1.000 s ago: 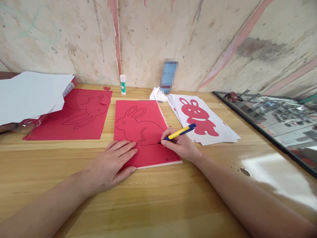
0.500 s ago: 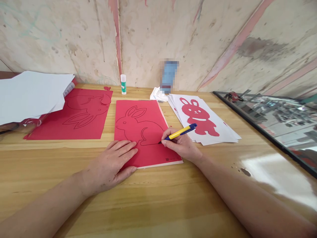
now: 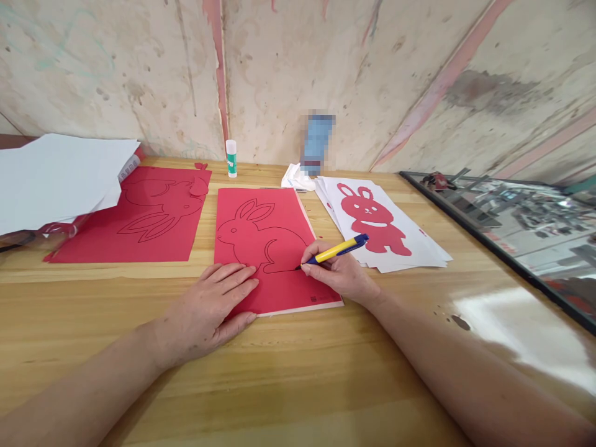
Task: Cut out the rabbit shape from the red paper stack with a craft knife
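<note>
In front of me lies a red sheet of paper (image 3: 288, 295) with a rabbit outlined in black, white edges showing beneath it. My left hand (image 3: 218, 301) rests flat on its lower left corner, fingers stretched out. A yellow and blue pen (image 3: 331, 251) is pinched in my right hand (image 3: 342, 276), its tip touching the line at the rabbit's underside. Part of the outline near the rear is hidden by that hand. Just beyond it lie white sheets (image 3: 419, 248) bearing a red paper rabbit (image 3: 372, 214).
A second red sheet (image 3: 172, 248) with a rabbit outline lies to the left, partly under white papers (image 3: 56, 180). Eyeglasses (image 3: 32, 239) are beside them. A glue stick (image 3: 231, 159) stands near the wall, close to a crumpled white tissue (image 3: 298, 178). A dark-framed glass panel (image 3: 503, 254) is at right.
The pen tip and my right hand have shifted very slightly left along the drawn line. My left hand stays in place on the red sheet.
</note>
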{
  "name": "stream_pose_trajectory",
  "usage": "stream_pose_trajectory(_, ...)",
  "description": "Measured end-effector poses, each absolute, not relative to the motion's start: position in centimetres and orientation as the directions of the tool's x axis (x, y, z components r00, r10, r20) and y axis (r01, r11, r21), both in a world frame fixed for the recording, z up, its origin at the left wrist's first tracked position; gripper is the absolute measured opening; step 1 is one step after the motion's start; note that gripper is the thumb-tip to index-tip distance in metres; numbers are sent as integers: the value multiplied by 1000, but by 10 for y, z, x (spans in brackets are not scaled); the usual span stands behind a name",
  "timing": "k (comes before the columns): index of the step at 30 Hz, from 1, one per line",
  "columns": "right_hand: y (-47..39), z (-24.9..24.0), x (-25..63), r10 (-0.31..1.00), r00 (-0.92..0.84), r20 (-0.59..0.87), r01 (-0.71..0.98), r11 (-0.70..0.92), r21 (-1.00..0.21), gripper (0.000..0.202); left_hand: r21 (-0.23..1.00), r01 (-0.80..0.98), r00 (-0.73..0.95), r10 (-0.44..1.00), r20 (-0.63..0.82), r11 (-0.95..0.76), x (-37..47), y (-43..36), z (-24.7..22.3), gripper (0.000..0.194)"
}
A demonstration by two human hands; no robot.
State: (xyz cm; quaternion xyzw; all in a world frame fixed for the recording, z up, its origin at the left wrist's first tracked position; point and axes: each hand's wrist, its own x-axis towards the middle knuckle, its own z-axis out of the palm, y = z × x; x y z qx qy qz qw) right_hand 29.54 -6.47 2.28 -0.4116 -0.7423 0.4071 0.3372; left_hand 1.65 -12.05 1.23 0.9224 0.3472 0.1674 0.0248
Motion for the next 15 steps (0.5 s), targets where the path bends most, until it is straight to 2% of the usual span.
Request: stream_pose_trajectory(15, -64, 22, 296, 884, -441, 156, 337, 325, -884, 9, 146, 634, 699, 643, 311, -760, 17, -122, 13, 44)
